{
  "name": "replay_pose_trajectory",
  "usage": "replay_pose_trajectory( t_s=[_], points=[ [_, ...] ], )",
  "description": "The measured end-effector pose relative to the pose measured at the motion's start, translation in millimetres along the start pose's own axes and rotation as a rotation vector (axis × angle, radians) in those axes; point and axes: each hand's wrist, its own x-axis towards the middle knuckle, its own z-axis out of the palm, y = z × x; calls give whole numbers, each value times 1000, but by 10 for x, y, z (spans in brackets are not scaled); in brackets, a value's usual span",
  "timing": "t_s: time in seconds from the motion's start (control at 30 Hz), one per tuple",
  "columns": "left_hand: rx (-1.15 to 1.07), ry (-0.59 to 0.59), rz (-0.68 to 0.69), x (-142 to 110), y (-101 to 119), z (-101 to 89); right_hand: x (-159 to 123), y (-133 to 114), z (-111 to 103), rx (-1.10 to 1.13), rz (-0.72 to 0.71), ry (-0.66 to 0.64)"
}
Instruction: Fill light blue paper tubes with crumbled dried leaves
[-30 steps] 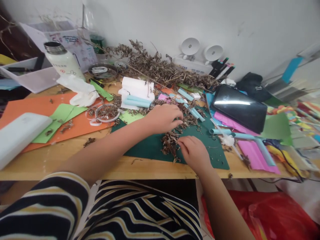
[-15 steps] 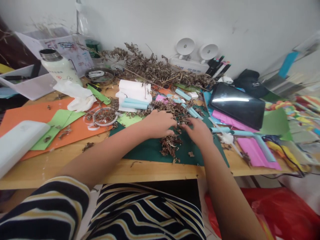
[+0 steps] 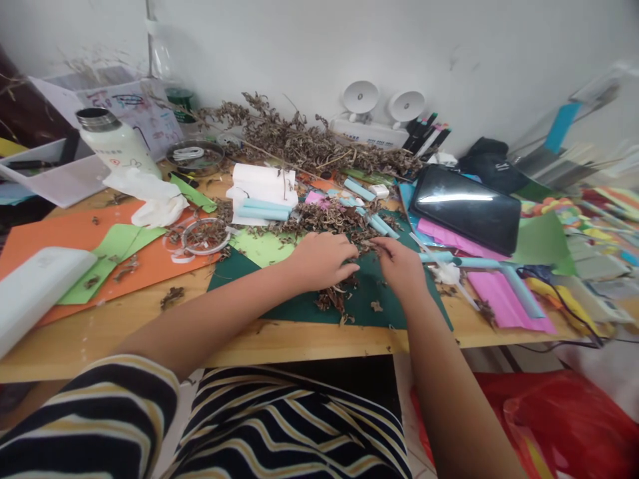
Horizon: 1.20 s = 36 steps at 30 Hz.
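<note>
My left hand (image 3: 323,261) hovers over a pile of crumbled dried leaves (image 3: 333,301) on a dark green sheet (image 3: 279,307). Its fingers are bent, with a gap between them and the thumb, and no held thing shows. To the right, my right hand (image 3: 401,267) has its thumb and forefinger pinched together on a small bit of dried leaf (image 3: 368,244). A larger heap of dried leaves (image 3: 327,216) lies just beyond both hands. Light blue paper rolls (image 3: 383,223) rest at that heap's right edge.
Dried branches (image 3: 299,136) stretch along the wall. On the left stand an open white bottle (image 3: 117,143) and a tape ring (image 3: 206,236) on orange paper (image 3: 30,233). A black tablet-like slab (image 3: 466,209) lies at right, near pink paper (image 3: 504,299). A red bag (image 3: 559,412) is below the table edge.
My right hand has drawn slightly up, and its thumb and forefinger have closed into a pinch. The left hand's fingers have straightened somewhat above the leaves. The view has shifted a little.
</note>
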Motion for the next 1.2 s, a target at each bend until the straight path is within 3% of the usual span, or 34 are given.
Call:
replay_pose_trajectory(
  t_s=[0.2,0.37,0.57,0.8,0.93,1.2],
  points=[
    [24,32,-24,4,33,58,24,107,90,-90,124,31],
    [31,60,-65,9,20,11,48,219,99,-108,111,48],
    [2,78,-73,21,-30,10,52,328,11,-73,88,83],
    [-57,108,-88,28,-42,34,26,253,-146,-133,185,222],
    [-64,109,-91,25,-25,20,74,343,-181,-158,231,281],
    [-85,143,-96,18,-33,-5,46,450,-225,-231,255,179]
  ],
)
